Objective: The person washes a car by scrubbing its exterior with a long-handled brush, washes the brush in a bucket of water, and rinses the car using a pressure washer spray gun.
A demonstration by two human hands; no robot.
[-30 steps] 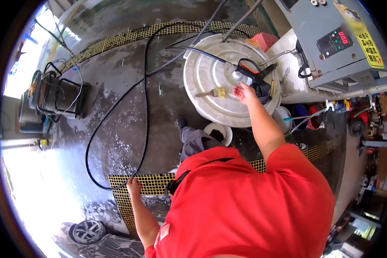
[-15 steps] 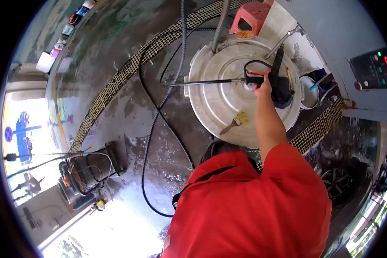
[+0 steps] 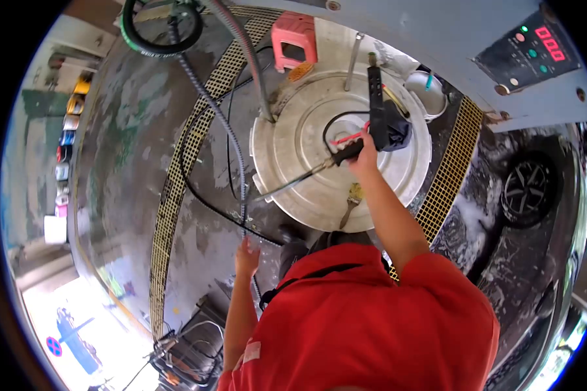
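My right hand (image 3: 365, 154) is closed round the black grip of a spray gun (image 3: 349, 152) with a red trigger, above a large round whitish lid (image 3: 297, 146). A black hose runs from the gun to the lower left. Beside the gun, a black bottle-like part (image 3: 392, 129) rests on the lid. A paintbrush (image 3: 351, 203) with yellowish bristles lies near the lid's front edge. My left hand (image 3: 246, 258) is over the floor next to a ribbed hose (image 3: 243, 212), its fingers apart.
A red stool (image 3: 295, 36) and an orange brush (image 3: 300, 71) are behind the lid. A white bucket (image 3: 428, 94) stands at its right, below a grey machine (image 3: 430, 32). A soapy car wheel (image 3: 528, 189) is at the right. Hoses cross the floor and yellow grating (image 3: 188, 140).
My right hand has gone from reaching over the lid to gripping the gun, which has turned. My left hand, out of view half a second ago, shows again near the hose. The view has rotated.
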